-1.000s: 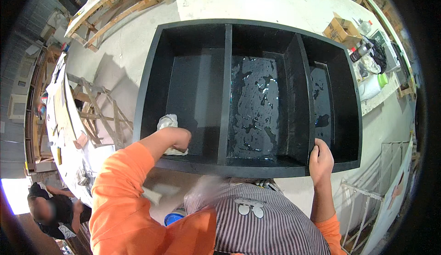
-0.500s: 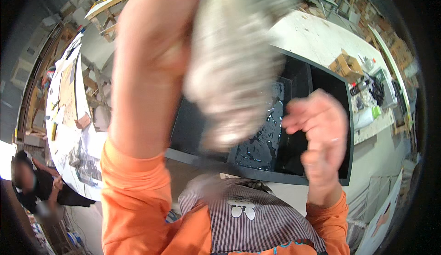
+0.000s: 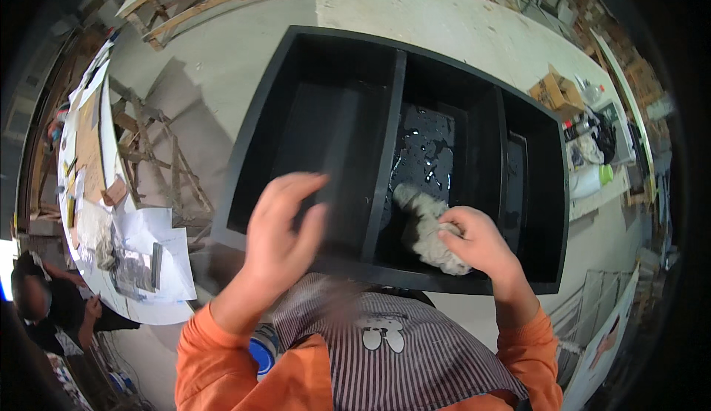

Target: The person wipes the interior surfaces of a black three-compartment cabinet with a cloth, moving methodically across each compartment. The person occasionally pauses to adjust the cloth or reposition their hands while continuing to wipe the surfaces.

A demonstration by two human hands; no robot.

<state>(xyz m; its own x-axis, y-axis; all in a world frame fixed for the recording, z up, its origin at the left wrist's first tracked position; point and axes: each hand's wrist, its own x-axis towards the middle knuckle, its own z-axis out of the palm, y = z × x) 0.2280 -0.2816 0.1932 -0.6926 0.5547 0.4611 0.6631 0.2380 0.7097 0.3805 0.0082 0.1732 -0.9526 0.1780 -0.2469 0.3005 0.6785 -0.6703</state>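
A black box (image 3: pixel 257 126) with three compartments lies in front of me, its open side up. My right hand (image 3: pixel 478 241) grips a crumpled pale grey rag (image 3: pixel 429 226) over the near end of the middle compartment. Wet patches and drops glisten on that compartment's floor (image 3: pixel 437 141). My left hand (image 3: pixel 285 226) is slightly blurred above the near part of the wide left compartment (image 3: pixel 318 133). Its fingers are apart and it holds nothing.
A pale work table (image 3: pixel 348 4) is under and behind the box. On the right stand a cardboard box (image 3: pixel 557 94) and a white bottle with a green cap (image 3: pixel 589 181). Another table (image 3: pixel 92 159) with papers is on the left, a person (image 3: pixel 55 300) beside it.
The rag, raised close to the camera in my left hand before, is now lower and in my right hand. My left hand has come down over the box.
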